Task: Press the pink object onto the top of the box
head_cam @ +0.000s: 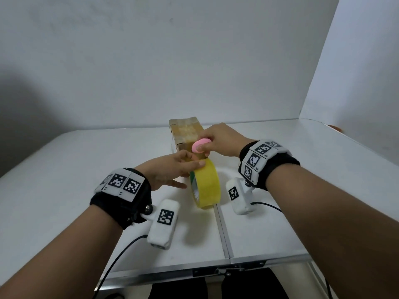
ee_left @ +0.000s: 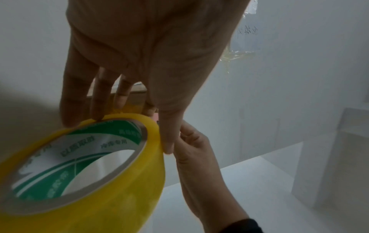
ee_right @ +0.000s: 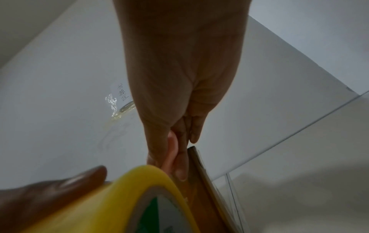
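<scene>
A brown cardboard box (head_cam: 186,134) stands on the white folding table (head_cam: 269,223), its top sealed with glossy tape, so the inside is not visible. Just before it a yellow tape roll (head_cam: 206,186) stands on its edge over the table's middle seam. The left hand (head_cam: 168,172) grasps the roll, thumb on the outer face and fingers at the other side. The right hand (head_cam: 220,140) pinches a small pink disc-like thing (head_cam: 201,145) at the near end of the box. White walls (head_cam: 172,61) close the table behind and at the right
</scene>
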The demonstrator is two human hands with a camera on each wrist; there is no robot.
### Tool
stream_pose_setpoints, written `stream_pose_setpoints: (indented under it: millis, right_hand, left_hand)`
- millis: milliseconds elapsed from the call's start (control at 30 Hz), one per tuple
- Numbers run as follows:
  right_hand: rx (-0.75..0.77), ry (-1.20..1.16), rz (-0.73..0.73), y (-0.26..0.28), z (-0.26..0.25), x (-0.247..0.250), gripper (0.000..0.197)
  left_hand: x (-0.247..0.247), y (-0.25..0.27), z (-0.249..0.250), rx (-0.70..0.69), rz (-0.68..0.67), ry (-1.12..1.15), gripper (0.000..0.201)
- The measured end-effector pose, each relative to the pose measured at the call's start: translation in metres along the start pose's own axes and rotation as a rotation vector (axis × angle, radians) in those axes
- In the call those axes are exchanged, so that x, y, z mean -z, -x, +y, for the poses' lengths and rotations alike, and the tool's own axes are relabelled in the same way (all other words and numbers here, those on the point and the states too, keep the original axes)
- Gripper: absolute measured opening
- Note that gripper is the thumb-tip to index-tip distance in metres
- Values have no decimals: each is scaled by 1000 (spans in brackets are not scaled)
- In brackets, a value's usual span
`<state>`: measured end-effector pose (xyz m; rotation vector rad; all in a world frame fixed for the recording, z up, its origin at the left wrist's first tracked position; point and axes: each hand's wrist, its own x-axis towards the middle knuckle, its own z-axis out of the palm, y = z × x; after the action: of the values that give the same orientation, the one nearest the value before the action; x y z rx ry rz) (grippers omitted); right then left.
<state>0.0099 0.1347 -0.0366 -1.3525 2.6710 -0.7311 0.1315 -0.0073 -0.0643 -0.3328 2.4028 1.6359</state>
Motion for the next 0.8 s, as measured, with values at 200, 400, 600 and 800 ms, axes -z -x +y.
stream_pose_setpoints:
  millis: [200, 400, 600, 800]
  right_hand:
    - [-13, -36, -27, -1, -3, 3, 19]
    - [-26, -33, -98, 2, -1, 7, 21]
    - [-13, -11, -102, 3, 0, 6, 20]
    - [-56, -21, -128, 3, -1, 11, 15]
  left_hand:
    - [-1, 6, -2, 34, -142, -151, 45]
    - [0, 5, -5, 33, -177, -108, 37]
    - [-1, 3, -6, 1, -149, -53, 45]
    - [-2, 4, -10, -15, -75, 42, 48]
